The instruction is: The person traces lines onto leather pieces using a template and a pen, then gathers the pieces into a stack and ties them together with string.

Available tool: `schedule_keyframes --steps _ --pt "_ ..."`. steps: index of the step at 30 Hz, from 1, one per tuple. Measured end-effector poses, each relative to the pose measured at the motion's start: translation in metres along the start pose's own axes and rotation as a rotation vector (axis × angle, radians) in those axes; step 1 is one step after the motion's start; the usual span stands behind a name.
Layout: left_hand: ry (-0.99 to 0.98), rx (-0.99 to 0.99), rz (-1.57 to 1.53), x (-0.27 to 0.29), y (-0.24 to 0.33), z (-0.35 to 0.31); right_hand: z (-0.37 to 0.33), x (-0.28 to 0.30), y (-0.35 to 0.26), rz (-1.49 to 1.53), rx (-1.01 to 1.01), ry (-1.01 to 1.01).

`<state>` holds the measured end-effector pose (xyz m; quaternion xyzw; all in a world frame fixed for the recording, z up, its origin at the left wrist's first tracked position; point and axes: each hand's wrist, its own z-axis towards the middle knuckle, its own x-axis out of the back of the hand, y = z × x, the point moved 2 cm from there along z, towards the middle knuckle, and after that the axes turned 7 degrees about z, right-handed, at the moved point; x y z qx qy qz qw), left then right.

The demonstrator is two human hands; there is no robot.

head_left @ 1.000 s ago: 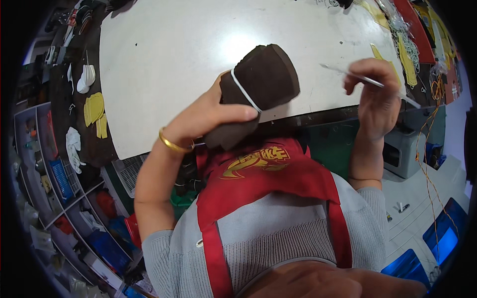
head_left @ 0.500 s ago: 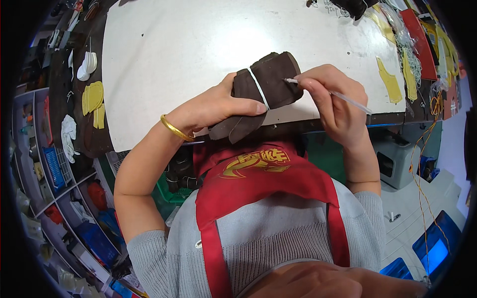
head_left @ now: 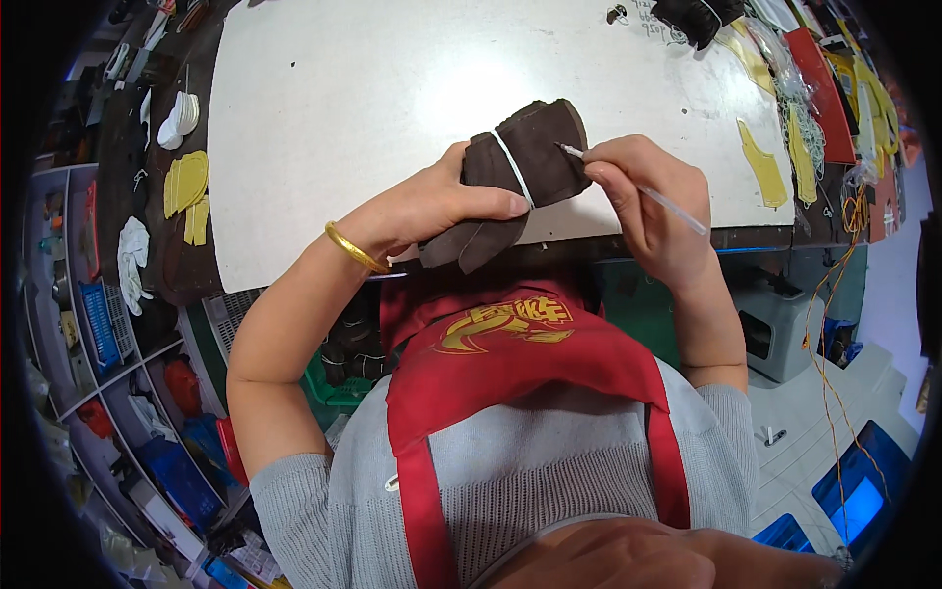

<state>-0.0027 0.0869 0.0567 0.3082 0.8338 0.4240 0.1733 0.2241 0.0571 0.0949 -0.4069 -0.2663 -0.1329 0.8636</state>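
Observation:
Near the front edge of the white-topped table (head_left: 373,88), my left hand (head_left: 432,204) grips a bundle of dark brown, leather-like pieces (head_left: 549,142). A white band (head_left: 512,169) runs round the bundle. The thumb presses on its upper face beside the band, while the other fingers are hidden beneath. Two loose flaps stick out below at the near side. Pinched in my right hand (head_left: 659,201) is a slim pen with a clear barrel (head_left: 679,211). Its pale tip meets or nearly meets the bundle's face close to the right end.
Yellow cut pieces (head_left: 186,185) and a white spool (head_left: 179,120) lie at the left. Another dark bundle (head_left: 697,18) sits far right, above yellow templates (head_left: 761,162) and a red box (head_left: 824,88). Shelving (head_left: 137,363) stands lower left; a grey stool (head_left: 780,329) lower right.
The pen and my right hand have shifted slightly left and up along the bundle's face. My left hand still holds the bundle, which has barely moved. The view has shifted a little.

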Motion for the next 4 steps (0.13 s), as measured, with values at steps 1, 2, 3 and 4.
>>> schedule_keyframes --steps 1,2,3,4 --pt "0.006 0.008 0.007 0.0001 -0.0023 0.0003 -0.0003 -0.0004 -0.0022 -0.029 0.012 -0.008" --pt "0.008 0.003 0.007 -0.0001 -0.0048 0.0007 -0.0007 0.0007 -0.0038 -0.032 0.017 -0.009" --pt "0.013 -0.02 0.01 -0.0003 -0.0078 0.0013 -0.0015 0.0024 -0.004 -0.01 -0.009 -0.053" --pt "0.015 -0.044 0.014 -0.0004 -0.012 0.0032 -0.0028 0.0049 -0.0031 0.008 -0.036 -0.097"
